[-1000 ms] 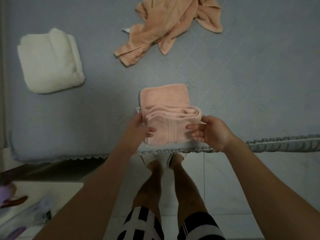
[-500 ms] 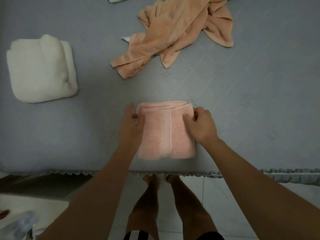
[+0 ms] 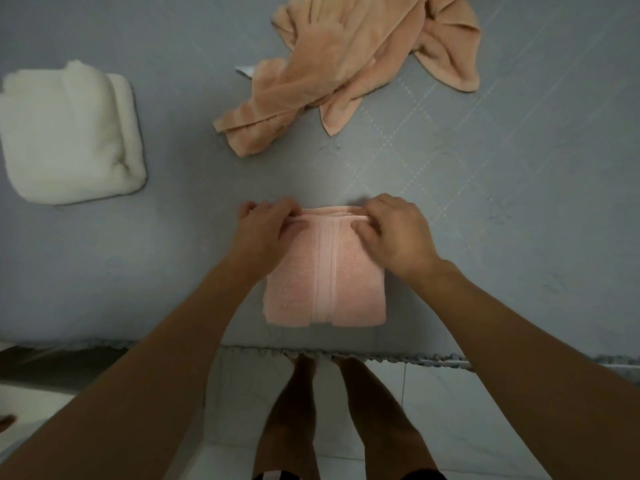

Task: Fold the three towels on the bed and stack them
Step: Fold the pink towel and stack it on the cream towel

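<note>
A pink towel (image 3: pixel 325 289) lies folded into a small square near the front edge of the grey bed (image 3: pixel 502 220). My left hand (image 3: pixel 266 226) pinches its far left corner, fingers over the fold and thumb on top. My right hand (image 3: pixel 394 230) grips the far right corner the same way. A cream towel (image 3: pixel 65 133) sits folded at the left of the bed. An orange towel (image 3: pixel 349 60) lies crumpled and unfolded at the back, beyond the pink one.
The bed's frilled front edge (image 3: pixel 415 358) runs just behind my legs (image 3: pixel 329 417), which stand on a pale tiled floor (image 3: pixel 450 410). Bare grey bedcover stretches to the right of the pink towel.
The near half of the pink towel was folded over onto its far half. Both hands then slid from its sides up to its far corners. The view shifted forward over the bed.
</note>
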